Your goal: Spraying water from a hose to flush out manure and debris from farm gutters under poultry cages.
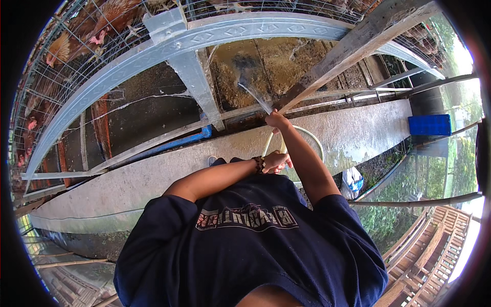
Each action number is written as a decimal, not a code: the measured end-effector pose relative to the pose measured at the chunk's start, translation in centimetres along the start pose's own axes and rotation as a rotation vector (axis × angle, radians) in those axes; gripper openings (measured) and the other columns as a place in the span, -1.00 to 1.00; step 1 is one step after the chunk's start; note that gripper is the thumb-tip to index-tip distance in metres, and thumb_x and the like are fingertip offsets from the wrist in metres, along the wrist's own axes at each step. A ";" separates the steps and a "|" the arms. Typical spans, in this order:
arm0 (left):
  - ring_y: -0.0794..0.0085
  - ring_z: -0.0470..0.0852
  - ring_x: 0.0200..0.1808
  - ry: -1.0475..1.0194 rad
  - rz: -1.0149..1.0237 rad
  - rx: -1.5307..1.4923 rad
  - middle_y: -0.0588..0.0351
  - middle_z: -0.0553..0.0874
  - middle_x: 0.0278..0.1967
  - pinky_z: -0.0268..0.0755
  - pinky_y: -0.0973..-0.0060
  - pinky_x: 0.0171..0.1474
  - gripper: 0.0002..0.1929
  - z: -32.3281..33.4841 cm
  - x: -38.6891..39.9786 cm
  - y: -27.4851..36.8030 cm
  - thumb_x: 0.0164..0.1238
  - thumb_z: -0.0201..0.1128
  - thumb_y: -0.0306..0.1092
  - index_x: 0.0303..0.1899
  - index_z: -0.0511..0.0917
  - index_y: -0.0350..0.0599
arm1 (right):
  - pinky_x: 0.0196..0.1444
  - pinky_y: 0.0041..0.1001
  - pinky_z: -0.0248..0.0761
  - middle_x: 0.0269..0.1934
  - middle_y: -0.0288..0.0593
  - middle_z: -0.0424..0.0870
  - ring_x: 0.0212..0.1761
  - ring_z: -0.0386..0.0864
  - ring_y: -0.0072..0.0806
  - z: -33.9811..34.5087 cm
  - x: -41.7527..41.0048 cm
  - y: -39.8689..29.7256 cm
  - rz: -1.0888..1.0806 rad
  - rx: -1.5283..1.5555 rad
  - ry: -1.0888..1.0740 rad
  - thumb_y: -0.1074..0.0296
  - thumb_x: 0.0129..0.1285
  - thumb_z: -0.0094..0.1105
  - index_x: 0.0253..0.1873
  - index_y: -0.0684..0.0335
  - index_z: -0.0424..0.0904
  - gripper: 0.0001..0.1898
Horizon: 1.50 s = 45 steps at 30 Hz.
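My right hand (277, 119) is closed around the end of a pale yellow-green water hose (319, 143), and a jet of water (254, 94) shoots from it onto the dirty floor (245, 71) beneath the cages. Lower down and nearer my body, my left hand (275, 162), with a beaded bracelet (260, 164) at its wrist, grips a further part of the same hose. A loop of the hose hangs between my hands and the concrete walkway (356, 130). The fingers of my right hand partly hide the hose's end.
Wire cages (76, 57) with brown hens run along the top behind a curved metal beam (245, 28). A slanting wooden post (356, 50) stands just beyond my right hand. Blue pipe (168, 142) edges the walkway; a blue crate (429, 125) and a white sack (351, 183) lie to the right.
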<state>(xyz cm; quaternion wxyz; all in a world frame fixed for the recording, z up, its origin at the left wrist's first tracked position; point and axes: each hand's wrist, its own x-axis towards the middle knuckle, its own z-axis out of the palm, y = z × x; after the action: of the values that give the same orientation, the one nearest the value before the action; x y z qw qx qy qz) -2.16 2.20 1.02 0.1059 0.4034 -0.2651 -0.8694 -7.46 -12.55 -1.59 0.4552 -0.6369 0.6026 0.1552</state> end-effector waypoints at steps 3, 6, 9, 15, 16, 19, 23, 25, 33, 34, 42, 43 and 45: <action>0.64 0.18 -0.76 -0.018 0.002 0.009 0.35 0.25 -0.73 0.19 0.54 -0.61 -0.77 0.2 0.1 0.2 0.36 -0.05 -0.12 -0.28 0.36 -0.08 | -0.24 -0.37 0.64 0.23 0.28 0.31 -0.10 0.64 -0.07 -0.3 -0.3 0.3 -0.009 -0.033 0.008 0.35 0.24 -0.20 0.26 0.57 0.13 -0.46; 0.64 0.18 -0.76 -0.017 -0.008 0.006 0.35 0.26 -0.73 0.18 0.54 -0.62 -0.76 0.3 0.2 0.2 0.37 -0.05 -0.10 -0.30 0.36 -0.06 | -0.27 -0.37 0.64 0.21 0.28 0.33 -0.15 0.65 -0.09 -0.4 -0.3 0.4 -0.028 -0.075 0.005 0.35 0.24 -0.20 0.28 0.57 0.09 -0.45; 0.64 0.18 -0.77 -0.015 -0.005 -0.002 0.35 0.25 -0.73 0.17 0.54 -0.63 -0.77 0.2 0.4 0.1 0.38 -0.06 -0.11 -0.30 0.35 -0.04 | -0.29 -0.37 0.63 0.19 0.28 0.36 -0.19 0.67 -0.10 -0.4 0.0 0.3 -0.051 -0.121 0.000 0.35 0.24 -0.20 0.29 0.57 0.06 -0.44; 0.63 0.17 -0.77 -0.010 -0.015 -0.006 0.34 0.25 -0.73 0.15 0.54 -0.65 -0.80 0.2 0.4 0.2 0.39 -0.08 -0.14 -0.33 0.32 -0.02 | -0.34 -0.36 0.62 0.16 0.28 0.40 -0.27 0.69 -0.12 -0.1 0.8 0.7 -0.086 -0.191 -0.005 0.35 0.24 -0.20 0.32 0.56 0.01 -0.41; 0.63 0.17 -0.77 -0.012 -0.018 -0.015 0.34 0.25 -0.73 0.15 0.54 -0.65 -0.80 0.2 0.4 0.2 0.39 -0.08 -0.14 -0.34 0.31 0.00 | -0.23 -0.33 0.61 0.07 0.29 0.47 -0.12 0.63 -0.07 0.1 1.1 1.0 -0.133 -0.234 0.043 0.41 0.20 -0.12 0.12 0.53 0.28 -0.58; 0.61 0.19 -0.77 -0.020 -0.004 -0.009 0.33 0.27 -0.73 0.17 0.52 -0.64 -0.80 -0.1 0.7 -0.1 0.40 -0.08 -0.11 -0.35 0.30 0.03 | -0.12 -0.28 0.61 -0.02 0.31 0.53 0.02 0.57 0.02 0.6 1.0 0.4 -0.111 -0.139 0.121 0.44 0.18 -0.08 0.01 0.55 0.44 -0.65; 0.59 0.22 -0.76 -0.052 -0.030 -0.040 0.32 0.29 -0.72 0.20 0.49 -0.62 -0.79 -0.3 0.9 -0.2 0.40 -0.08 -0.08 -0.36 0.28 0.06 | -0.15 -0.22 0.61 0.01 0.35 0.50 0.02 0.56 0.10 1.1 3.2 1.4 -0.009 0.062 0.157 0.35 0.19 -0.13 0.20 0.60 0.08 -0.46; 0.57 0.24 -0.75 -0.036 -0.029 -0.027 0.31 0.30 -0.71 0.22 0.47 -0.60 -0.78 -0.4 1.0 -0.3 0.40 -0.08 -0.05 -0.34 0.29 0.08 | -0.16 -0.21 0.61 0.03 0.36 0.49 0.02 0.56 0.10 1.1 3.8 1.5 -0.010 0.063 0.132 0.33 0.19 -0.11 0.21 0.58 0.04 -0.44; 0.58 0.24 -0.75 -0.064 -0.018 -0.045 0.31 0.29 -0.71 0.22 0.48 -0.59 -0.78 -1.0 1.2 -0.6 0.40 -0.08 -0.07 -0.29 0.28 0.03 | -0.11 -0.22 0.57 0.03 0.41 0.48 0.03 0.55 0.10 1.5 4.1 1.0 -0.075 0.069 0.210 0.31 0.18 -0.11 0.22 0.49 0.05 -0.44; 0.59 0.24 -0.75 -0.055 -0.012 -0.056 0.31 0.29 -0.71 0.22 0.49 -0.59 -0.78 -1.0 1.0 -0.6 0.39 -0.07 -0.07 -0.29 0.28 0.02 | -0.10 -0.24 0.56 0.01 0.40 0.49 0.02 0.56 0.10 0.9 2.8 -0.1 -0.056 0.079 0.195 0.30 0.18 -0.10 0.23 0.47 0.06 -0.45; 0.60 0.24 -0.77 0.000 0.001 -0.083 0.32 0.27 -0.74 0.19 0.51 -0.64 -0.75 -0.2 0.4 -0.1 0.36 -0.01 -0.10 -0.42 0.23 0.03 | -0.07 -0.24 0.53 -0.07 0.35 0.56 -0.09 0.61 0.08 -0.2 0.4 -1.3 -0.022 0.133 0.248 0.27 0.15 -0.05 0.18 0.42 0.11 -0.47; 0.60 0.24 -0.77 -0.010 0.002 -0.084 0.32 0.26 -0.75 0.19 0.51 -0.64 -0.74 -0.2 0.4 0.0 0.36 -0.01 -0.09 -0.44 0.22 0.04 | -0.05 -0.22 0.52 -0.08 0.36 0.56 -0.10 0.62 0.09 -0.2 0.6 -1.0 -0.015 0.145 0.260 0.25 0.14 -0.04 0.16 0.43 0.11 -0.47; 0.61 0.24 -0.77 -0.007 -0.002 -0.086 0.32 0.26 -0.75 0.19 0.51 -0.64 -0.73 -0.1 0.3 0.1 0.35 0.01 -0.08 -0.45 0.22 0.04 | -0.03 -0.21 0.51 -0.09 0.36 0.56 -0.11 0.62 0.10 0.0 1.0 -0.5 -0.009 0.156 0.270 0.24 0.13 -0.02 0.14 0.43 0.11 -0.46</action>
<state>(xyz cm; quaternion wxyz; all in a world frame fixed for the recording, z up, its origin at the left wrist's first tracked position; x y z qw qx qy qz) -2.30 1.96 0.77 0.1213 0.3956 -0.2273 -0.8815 -6.74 -13.25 -2.15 0.4185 -0.6173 0.6659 0.0190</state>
